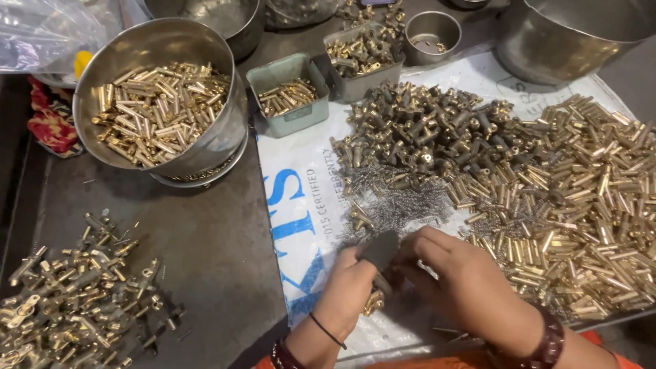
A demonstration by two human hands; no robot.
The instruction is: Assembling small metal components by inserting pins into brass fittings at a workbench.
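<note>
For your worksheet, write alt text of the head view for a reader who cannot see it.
Two hands, left hand and right hand, meet over a small dark part above a printed white sack, amid heaps of brass tubes and steel bowls.

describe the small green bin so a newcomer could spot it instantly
Start at the big round steel bowl full of brass tubes at upper left. Just right of it, at the top edge of the white printed sheet, sits the small green bin. It is pale green and rectangular, unlike the grey bin to its right.

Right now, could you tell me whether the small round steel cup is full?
Nearly empty: the small round steel cup holds only a few brass pieces on its bare bottom.
</note>
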